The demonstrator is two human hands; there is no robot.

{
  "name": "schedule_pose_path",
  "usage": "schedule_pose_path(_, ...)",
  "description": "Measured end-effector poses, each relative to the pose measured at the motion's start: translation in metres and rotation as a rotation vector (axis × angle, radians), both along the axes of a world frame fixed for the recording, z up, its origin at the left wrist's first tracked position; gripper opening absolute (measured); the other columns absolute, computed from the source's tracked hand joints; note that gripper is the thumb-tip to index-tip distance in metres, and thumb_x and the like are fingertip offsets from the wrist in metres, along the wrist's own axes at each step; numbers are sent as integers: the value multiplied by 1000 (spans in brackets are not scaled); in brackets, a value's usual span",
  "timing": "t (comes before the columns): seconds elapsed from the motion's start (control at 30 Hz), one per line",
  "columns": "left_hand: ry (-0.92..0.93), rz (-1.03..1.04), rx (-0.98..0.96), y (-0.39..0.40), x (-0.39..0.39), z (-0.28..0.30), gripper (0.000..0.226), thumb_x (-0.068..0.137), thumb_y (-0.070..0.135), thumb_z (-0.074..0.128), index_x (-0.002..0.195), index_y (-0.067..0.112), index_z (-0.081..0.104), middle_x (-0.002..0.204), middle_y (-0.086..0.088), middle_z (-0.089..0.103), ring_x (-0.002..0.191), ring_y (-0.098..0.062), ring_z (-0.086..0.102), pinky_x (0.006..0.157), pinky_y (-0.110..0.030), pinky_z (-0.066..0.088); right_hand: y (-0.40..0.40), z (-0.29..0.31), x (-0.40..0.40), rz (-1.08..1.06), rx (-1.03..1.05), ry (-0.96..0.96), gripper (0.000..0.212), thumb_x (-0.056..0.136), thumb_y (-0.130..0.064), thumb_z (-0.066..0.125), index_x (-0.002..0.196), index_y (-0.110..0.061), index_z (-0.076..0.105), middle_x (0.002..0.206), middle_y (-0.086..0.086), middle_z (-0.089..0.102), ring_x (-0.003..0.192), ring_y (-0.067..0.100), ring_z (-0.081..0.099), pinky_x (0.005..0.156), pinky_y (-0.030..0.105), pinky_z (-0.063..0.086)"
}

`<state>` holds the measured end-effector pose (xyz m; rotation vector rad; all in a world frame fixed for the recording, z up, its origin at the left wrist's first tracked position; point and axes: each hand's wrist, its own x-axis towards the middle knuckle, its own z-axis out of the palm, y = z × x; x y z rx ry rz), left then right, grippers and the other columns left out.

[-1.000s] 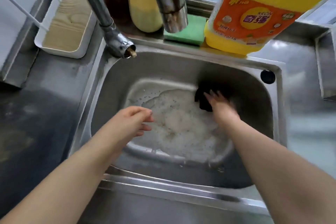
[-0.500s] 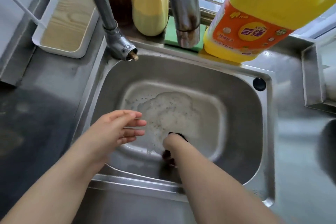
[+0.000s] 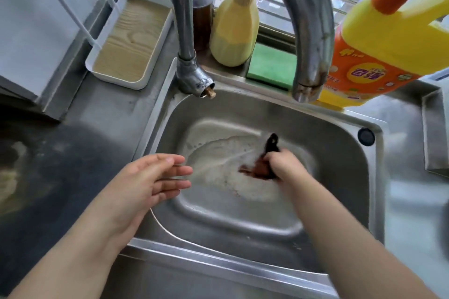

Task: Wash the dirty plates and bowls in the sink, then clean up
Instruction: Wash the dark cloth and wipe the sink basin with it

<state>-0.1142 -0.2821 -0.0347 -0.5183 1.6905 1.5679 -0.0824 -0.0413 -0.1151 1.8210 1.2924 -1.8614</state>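
The steel sink point(image 3: 345, 177) holds a patch of white foam point(image 3: 218, 165) on its floor and no dishes. My right hand point(image 3: 283, 165) is down in the basin, gripping a dark brownish cloth point(image 3: 260, 167) and pressing it on the foamy floor; one end of the cloth sticks up toward the back. My left hand point(image 3: 148, 182) hovers above the sink's left rim with its fingers straight and spread, holding nothing.
The faucet point(image 3: 313, 39) arches over the back of the basin. Behind it stand a yellow detergent jug point(image 3: 379, 56), a pale yellow squeeze bottle point(image 3: 234, 31), a brown bottle point(image 3: 202, 14) and a green sponge point(image 3: 272, 63). A white tray point(image 3: 131, 39) sits back left; dark countertop point(image 3: 60, 165) lies left.
My right hand swept the cloth from the basin's back right to the front, then back toward the middle. My left hand stayed by the left rim.
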Motion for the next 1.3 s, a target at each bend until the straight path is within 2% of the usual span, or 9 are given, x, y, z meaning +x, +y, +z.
schedule_pose_path(0.03,3,7,7,1,0,0,23,98,15,45,102,6,66,91,-12,74,81,-26,72,81,-37,51,19,-5,0,310,278,-110,20,98,-2,32,109,0,49,89,23,60,74,27,68,63,27,52)
schedule_pose_path(0.1,4,7,16,2,2,-2,23,98,14,45,102,5,65,91,-12,74,81,-26,72,82,-38,52,45,-40,-3,695,541,-271,31,95,-7,40,123,-4,51,106,23,62,95,34,62,73,31,45)
schedule_pose_path(0.27,7,32,0,-1,11,-9,23,96,13,46,100,4,67,90,-14,74,84,-31,71,87,-40,51,10,-112,-35,919,662,-422,50,96,-17,41,143,-1,35,150,24,27,138,37,28,111,37,29)
schedule_pose_path(0.43,2,39,-24,-4,14,-9,22,96,11,46,99,5,67,90,-15,74,82,-30,72,78,-36,51,-92,-117,-47,1617,879,134,65,87,-16,49,148,-23,31,157,11,18,141,29,19,113,41,6)
schedule_pose_path(0.7,-11,30,-38,4,20,-4,23,97,11,44,101,5,66,89,-14,74,84,-30,72,81,-39,51,-83,-123,36,2366,772,514,55,97,-20,48,149,-23,30,161,2,12,148,21,7,116,44,-9)
schedule_pose_path(0.97,21,26,-29,15,24,5,23,96,12,45,101,5,66,91,-13,74,82,-29,71,93,-45,49,-9,-90,53,2503,636,386,28,94,-12,49,117,-12,65,137,4,54,129,27,46,106,38,36)
schedule_pose_path(1.1,32,36,-18,19,24,7,23,96,12,45,101,4,66,91,-13,74,84,-30,71,92,-45,50,23,-45,13,2012,756,628,28,85,-22,52,104,-20,73,115,0,67,96,22,66,74,32,55)
schedule_pose_path(1.2,34,53,-44,22,24,0,23,96,12,45,100,5,66,91,-13,74,85,-31,71,92,-46,50,14,-47,-35,1706,963,765,36,83,-13,60,117,-12,69,132,9,59,109,30,62,85,34,53)
schedule_pose_path(1.3,24,56,-66,26,24,-6,22,97,12,45,101,6,66,90,-12,74,86,-31,71,92,-45,50,-31,-80,-72,1542,803,435,55,95,-7,48,147,-21,38,159,7,20,144,26,23,112,26,24)
